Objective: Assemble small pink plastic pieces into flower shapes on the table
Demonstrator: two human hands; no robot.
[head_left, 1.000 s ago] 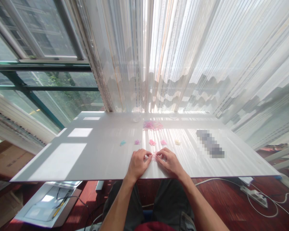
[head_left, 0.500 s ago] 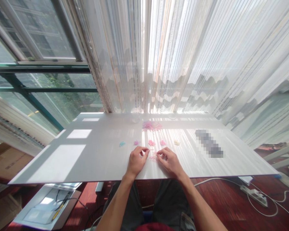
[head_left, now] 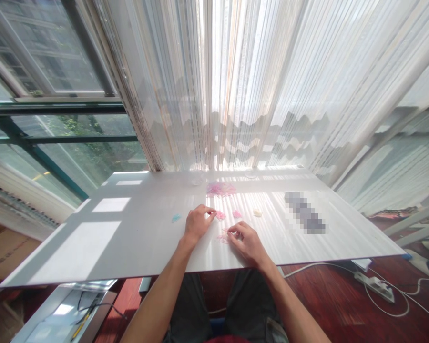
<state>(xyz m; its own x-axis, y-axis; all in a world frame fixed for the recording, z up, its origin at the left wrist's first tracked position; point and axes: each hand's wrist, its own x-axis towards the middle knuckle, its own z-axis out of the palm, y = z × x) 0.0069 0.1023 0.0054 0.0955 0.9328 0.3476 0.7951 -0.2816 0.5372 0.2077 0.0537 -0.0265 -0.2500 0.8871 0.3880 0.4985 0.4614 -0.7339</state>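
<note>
Thin, strand-like pink pieces (head_left: 221,238) lie loosely in front of me on the white table (head_left: 143,247). My right hand (head_left: 247,242) rests beside them, thumb and forefinger pinched together at their edge; whatever is in the pinch is too small to make out. Farther forward, my left hand (head_left: 197,224) reaches with closed fingertips to a small deep-pink pile (head_left: 220,215). Anything between those fingertips is too fine to see. Also in that row are a blue pile (head_left: 176,217), a lighter pink pile (head_left: 237,214) and a cream pile (head_left: 258,213). The purple pile is hidden behind my left hand.
Behind the row lies a larger mixed pink-and-purple heap (head_left: 220,189). A clear round dish (head_left: 196,180) stands near the back edge, by the curtain (head_left: 186,119). At right is a blurred-out dark object (head_left: 305,213). A power strip (head_left: 374,287) with cables lies on the floor.
My left hand has moved forward from the loose pink pieces to the deep-pink pile, covering the purple one. My right hand stays near the loose pieces. The view has shifted slightly.
</note>
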